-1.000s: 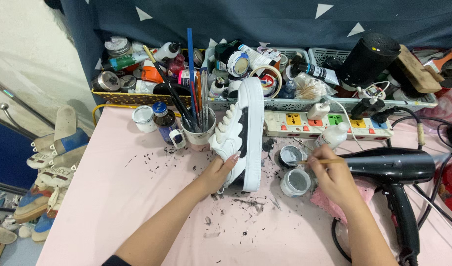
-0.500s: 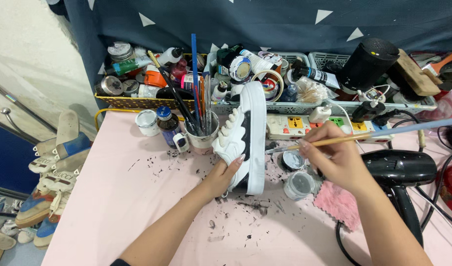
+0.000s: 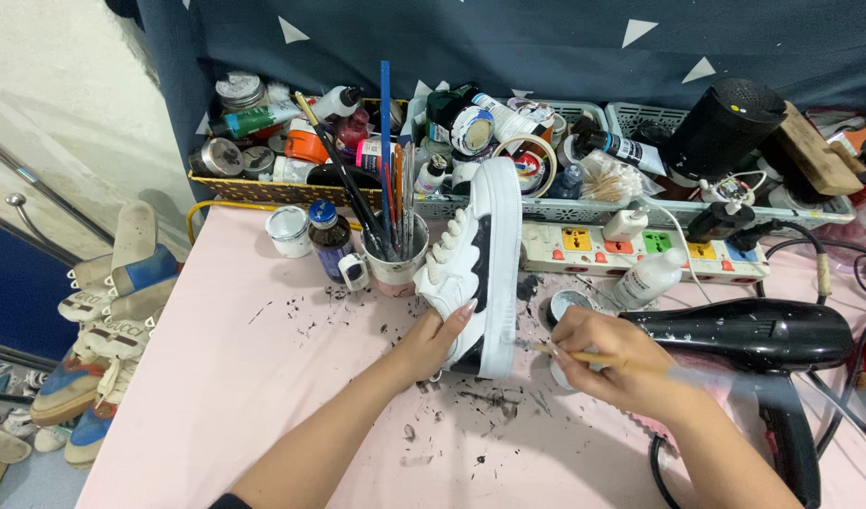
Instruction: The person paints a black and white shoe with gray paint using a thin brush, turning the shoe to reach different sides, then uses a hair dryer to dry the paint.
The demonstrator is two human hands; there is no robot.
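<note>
Two hands at work, head view: left hand [image 3: 439, 336] grips the heel end of a white and black shoe [image 3: 477, 264], fingers wrapped on its upper, shoe standing on its side on the pink table [image 3: 235, 377] just beside a cup of brushes [image 3: 395, 254]. Right hand [image 3: 610, 358] has fingers pinched shut on a thin brush [image 3: 551, 351], tip touching the shoe's white sole, a black hair dryer [image 3: 763, 339] just beside.

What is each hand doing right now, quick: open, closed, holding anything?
Left hand: closed around the heel end of the white shoe, steadying it on its side.
Right hand: closed on a thin paintbrush, tip at the shoe's sole.
</note>
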